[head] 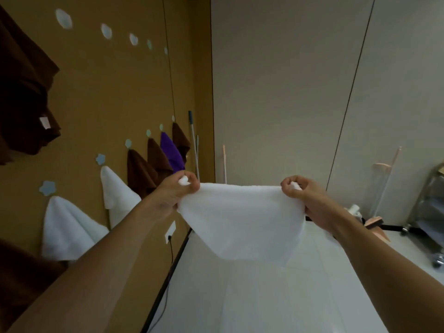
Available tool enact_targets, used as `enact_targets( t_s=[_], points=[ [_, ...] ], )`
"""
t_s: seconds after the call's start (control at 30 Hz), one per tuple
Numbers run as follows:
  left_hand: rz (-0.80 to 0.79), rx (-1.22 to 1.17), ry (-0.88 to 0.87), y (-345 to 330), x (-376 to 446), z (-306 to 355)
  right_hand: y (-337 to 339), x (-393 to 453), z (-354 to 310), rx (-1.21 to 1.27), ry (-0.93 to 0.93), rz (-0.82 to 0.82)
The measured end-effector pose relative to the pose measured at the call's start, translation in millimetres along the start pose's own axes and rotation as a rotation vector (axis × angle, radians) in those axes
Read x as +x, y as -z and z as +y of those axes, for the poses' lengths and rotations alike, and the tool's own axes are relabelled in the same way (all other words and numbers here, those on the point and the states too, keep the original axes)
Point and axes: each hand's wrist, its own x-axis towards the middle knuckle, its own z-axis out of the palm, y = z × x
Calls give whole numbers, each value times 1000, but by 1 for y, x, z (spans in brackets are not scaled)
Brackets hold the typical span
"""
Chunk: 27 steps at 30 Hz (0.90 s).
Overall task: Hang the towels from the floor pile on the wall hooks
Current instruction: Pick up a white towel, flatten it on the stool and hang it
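Both arms reach out, stretching a white towel [240,219] between them at picture centre. The left hand [176,191] pinches its corner at ten o'clock, the right hand [300,193] pinches the other at two o'clock, fingers curled tight round the cloth. Its lower edge blends into the pale floor [264,296]. At nine o'clock, hung towels [144,171] cover their wall hooks; a dark one is cut off at the frame's edge.

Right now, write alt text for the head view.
Two bare hands, left hand and right hand, hold a white towel stretched by its top corners. To the left, white, brown and purple towels hang from flower-shaped hooks on a tan wall.
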Motion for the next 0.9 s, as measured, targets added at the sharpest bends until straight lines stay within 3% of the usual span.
enact_targets(
  t_s=[0.13,0.53,0.9],
  points=[
    [56,142,-36,11,48,-3,8,71,2,-67,48,-90],
    [523,343,-54,5,171,27,13,274,-18,-119,219,-243],
    [762,574,-77,64,222,51,-62,396,-56,-202,431,-237]
  ],
)
